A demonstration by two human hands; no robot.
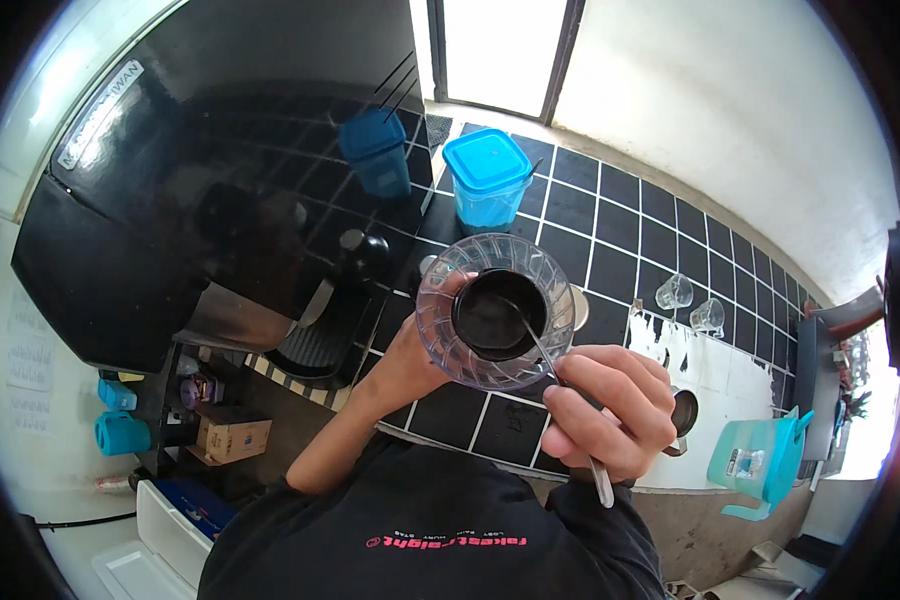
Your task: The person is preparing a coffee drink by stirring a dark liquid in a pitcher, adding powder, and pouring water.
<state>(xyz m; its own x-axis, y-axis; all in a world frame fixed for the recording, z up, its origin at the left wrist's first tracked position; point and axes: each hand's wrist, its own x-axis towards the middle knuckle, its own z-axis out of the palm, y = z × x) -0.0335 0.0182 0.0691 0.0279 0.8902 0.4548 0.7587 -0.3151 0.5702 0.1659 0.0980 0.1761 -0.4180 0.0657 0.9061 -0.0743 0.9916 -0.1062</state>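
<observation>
My left hand is wrapped round a clear, ribbed plastic cup with a wide rim, held up above the black-tiled counter. Dark liquid shows at its bottom. Between the fingers and thumb of my right hand is a metal spoon. Its shaft slants over the rim into the liquid, which hides the bowl of the spoon. Just beyond the cup stands a blue-lidded plastic container.
A big glossy black machine fills the left. Two small clear glasses stand on the counter to the right. A metal cup sits beside my right hand, near a teal pitcher. A cardboard box is low at left.
</observation>
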